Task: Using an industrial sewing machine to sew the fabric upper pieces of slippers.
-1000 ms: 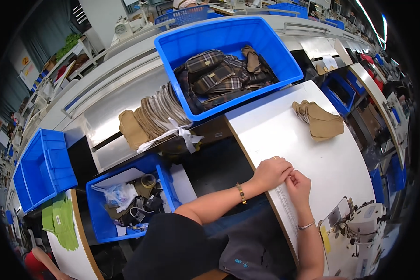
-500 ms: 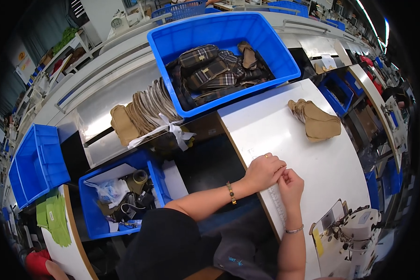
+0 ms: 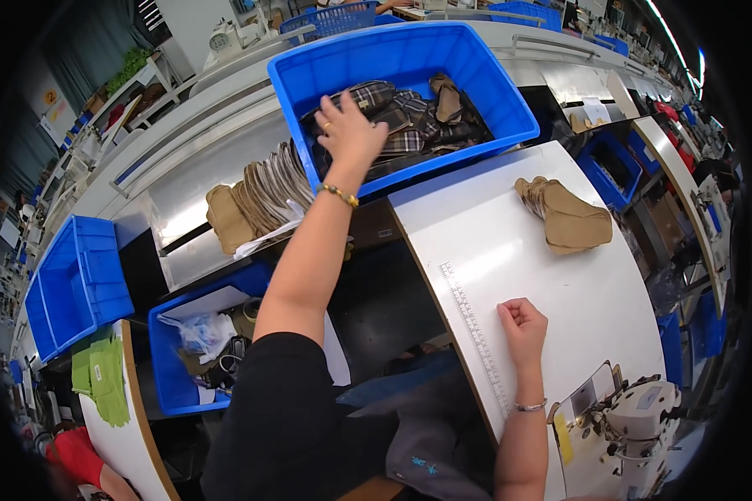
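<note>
In the head view, we hold our left hand (image 3: 353, 138) spread wide over the plaid pieces (image 3: 409, 140), hiding some; whether its fingertips touch them, we cannot tell. Right of those fingers, the blue bin (image 3: 503, 100) has open room. Our right hand (image 3: 524, 327) is curled closed, its inside hidden. Left of its fingers runs a ruler strip (image 3: 470, 327) along the edge; beyond them lies bare white tabletop (image 3: 489, 230).

The white table (image 3: 589, 305) bears brown pieces (image 3: 575, 225), 1 ruler (image 3: 475, 336), 1 sewing machine (image 3: 643, 409).
</note>
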Demonstrator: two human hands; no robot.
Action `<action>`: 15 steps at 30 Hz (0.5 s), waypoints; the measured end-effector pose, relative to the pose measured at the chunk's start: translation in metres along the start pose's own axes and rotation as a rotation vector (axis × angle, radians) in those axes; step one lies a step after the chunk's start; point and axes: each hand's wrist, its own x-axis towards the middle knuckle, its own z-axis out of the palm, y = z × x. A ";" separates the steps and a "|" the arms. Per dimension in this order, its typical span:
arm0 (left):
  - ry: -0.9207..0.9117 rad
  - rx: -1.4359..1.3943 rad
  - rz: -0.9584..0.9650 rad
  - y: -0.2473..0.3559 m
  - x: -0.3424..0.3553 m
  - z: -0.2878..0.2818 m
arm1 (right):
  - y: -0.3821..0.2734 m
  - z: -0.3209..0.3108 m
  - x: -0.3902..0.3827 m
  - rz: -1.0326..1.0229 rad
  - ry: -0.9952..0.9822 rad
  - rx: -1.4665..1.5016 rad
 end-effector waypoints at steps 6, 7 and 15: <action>-0.482 0.051 -0.490 -0.039 0.040 0.060 | 0.005 -0.004 -0.002 0.031 0.000 -0.030; -0.401 0.115 -0.434 -0.045 0.034 0.064 | 0.002 -0.004 -0.001 0.034 -0.005 -0.017; -0.808 0.787 -0.005 -0.020 0.088 -0.011 | -0.008 0.002 0.002 0.001 -0.014 -0.009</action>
